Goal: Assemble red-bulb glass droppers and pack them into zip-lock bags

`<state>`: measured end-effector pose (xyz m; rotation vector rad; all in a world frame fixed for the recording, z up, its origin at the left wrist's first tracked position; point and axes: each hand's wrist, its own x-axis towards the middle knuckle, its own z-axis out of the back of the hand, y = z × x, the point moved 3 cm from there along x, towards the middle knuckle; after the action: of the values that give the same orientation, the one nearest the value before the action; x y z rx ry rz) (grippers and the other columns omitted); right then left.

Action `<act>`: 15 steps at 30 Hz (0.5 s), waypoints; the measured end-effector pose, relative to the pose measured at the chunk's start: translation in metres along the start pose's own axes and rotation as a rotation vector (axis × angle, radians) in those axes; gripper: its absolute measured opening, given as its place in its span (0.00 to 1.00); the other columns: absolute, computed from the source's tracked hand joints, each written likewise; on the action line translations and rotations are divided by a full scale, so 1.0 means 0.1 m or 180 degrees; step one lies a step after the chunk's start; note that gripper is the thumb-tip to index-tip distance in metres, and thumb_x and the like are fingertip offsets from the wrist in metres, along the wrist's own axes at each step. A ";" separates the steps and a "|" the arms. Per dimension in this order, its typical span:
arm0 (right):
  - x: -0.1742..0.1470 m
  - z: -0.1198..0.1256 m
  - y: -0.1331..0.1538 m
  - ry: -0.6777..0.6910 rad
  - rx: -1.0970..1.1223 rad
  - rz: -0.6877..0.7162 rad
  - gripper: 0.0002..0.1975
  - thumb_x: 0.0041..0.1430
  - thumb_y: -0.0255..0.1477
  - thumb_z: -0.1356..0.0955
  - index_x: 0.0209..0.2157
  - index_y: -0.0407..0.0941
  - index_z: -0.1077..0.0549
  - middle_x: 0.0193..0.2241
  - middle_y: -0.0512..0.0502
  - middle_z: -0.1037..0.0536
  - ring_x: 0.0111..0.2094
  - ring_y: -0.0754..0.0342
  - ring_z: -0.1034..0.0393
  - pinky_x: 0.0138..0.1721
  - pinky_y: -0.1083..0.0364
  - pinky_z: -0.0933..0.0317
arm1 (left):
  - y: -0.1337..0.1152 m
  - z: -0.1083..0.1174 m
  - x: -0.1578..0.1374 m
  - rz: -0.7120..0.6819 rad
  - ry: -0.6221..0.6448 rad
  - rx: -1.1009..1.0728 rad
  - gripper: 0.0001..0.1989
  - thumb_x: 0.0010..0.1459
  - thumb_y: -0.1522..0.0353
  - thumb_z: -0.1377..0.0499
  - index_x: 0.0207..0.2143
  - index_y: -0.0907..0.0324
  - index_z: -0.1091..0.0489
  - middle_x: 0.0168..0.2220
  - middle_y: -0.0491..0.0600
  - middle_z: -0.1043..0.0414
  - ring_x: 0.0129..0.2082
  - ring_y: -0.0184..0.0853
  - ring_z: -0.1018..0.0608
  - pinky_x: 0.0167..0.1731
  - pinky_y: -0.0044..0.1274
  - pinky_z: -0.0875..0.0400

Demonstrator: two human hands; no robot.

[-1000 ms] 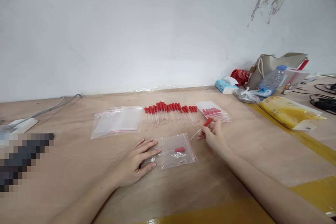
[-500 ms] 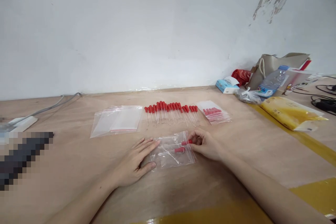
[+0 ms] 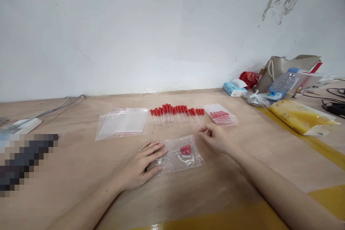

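Observation:
My left hand [image 3: 147, 163] lies flat, fingers spread, on the left end of a clear zip bag [image 3: 175, 165]. Inside that bag two droppers with red bulbs [image 3: 185, 149] lie side by side, bulbs towards the red-lined mouth. Just beyond the mouth, my right hand [image 3: 212, 137] hovers with loosely curled fingers and nothing visible in them; it is slightly blurred. A row of several glass droppers [image 3: 175, 113] with red bulbs lies beyond the bag. Flat zip bags [image 3: 122, 124] are stacked to the left of the row, and a pile of filled bags [image 3: 222, 115] to its right.
At the back right are a tissue pack [image 3: 235, 88], a plastic bottle [image 3: 283, 84], a beige bag [image 3: 302, 63] and a yellow packet [image 3: 302, 116]. Black cables [image 3: 335, 106] lie at the far right. A grey cable [image 3: 59, 106] runs along the left; a pixelated dark object [image 3: 27, 161] sits nearer.
My right hand has let go of the second dropper and moved away from the bag's mouth, towards the row. That dropper now lies fully inside, beside the first. My left hand stays on the bag.

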<state>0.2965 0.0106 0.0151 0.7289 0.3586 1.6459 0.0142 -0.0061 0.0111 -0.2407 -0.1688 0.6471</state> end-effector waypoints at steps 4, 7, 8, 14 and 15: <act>0.43 0.12 -0.16 -0.0231 -0.0919 -0.0544 0.10 0.50 0.23 0.38 0.35 0.39 0.29 0.31 0.39 0.25 0.35 0.50 0.31 0.34 0.56 0.41 | 0.00 0.00 0.00 -0.0039 0.0027 0.0062 0.23 0.60 0.60 0.53 0.58 0.44 0.51 0.61 0.44 0.54 0.60 0.38 0.49 0.57 0.39 0.54; 0.74 0.12 -0.25 -0.0172 -0.1210 -0.1114 0.12 0.48 0.21 0.37 0.37 0.36 0.29 0.35 0.31 0.26 0.39 0.45 0.31 0.35 0.55 0.41 | 0.00 -0.01 0.00 -0.0032 0.0076 0.0104 0.21 0.60 0.60 0.53 0.57 0.43 0.49 0.61 0.43 0.54 0.60 0.39 0.49 0.57 0.39 0.53; 0.82 0.11 -0.27 -0.0152 -0.1209 -0.1245 0.12 0.47 0.21 0.36 0.36 0.35 0.29 0.34 0.30 0.26 0.38 0.45 0.31 0.34 0.55 0.41 | 0.00 -0.01 0.00 -0.0041 0.0074 0.0109 0.21 0.60 0.61 0.53 0.57 0.43 0.49 0.61 0.43 0.54 0.60 0.39 0.49 0.57 0.40 0.53; 1.03 0.07 -0.33 -0.0060 -0.0997 -0.1678 0.13 0.43 0.26 0.32 0.33 0.35 0.27 0.29 0.32 0.25 0.36 0.46 0.29 0.32 0.58 0.40 | -0.01 0.01 -0.01 -0.0060 0.0098 0.0111 0.20 0.61 0.61 0.53 0.56 0.42 0.48 0.61 0.44 0.54 0.60 0.40 0.49 0.56 0.40 0.52; 1.03 0.06 -0.33 -0.0058 -0.0940 -0.1702 0.13 0.43 0.27 0.32 0.33 0.36 0.27 0.28 0.33 0.25 0.35 0.46 0.29 0.31 0.58 0.40 | -0.01 0.01 -0.01 -0.0045 0.0110 0.0107 0.20 0.61 0.61 0.53 0.56 0.42 0.48 0.61 0.44 0.54 0.60 0.40 0.49 0.56 0.40 0.52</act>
<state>0.3194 0.1160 0.0267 0.3798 0.2603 1.1501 0.0137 -0.0068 0.0124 -0.2180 -0.1263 0.6307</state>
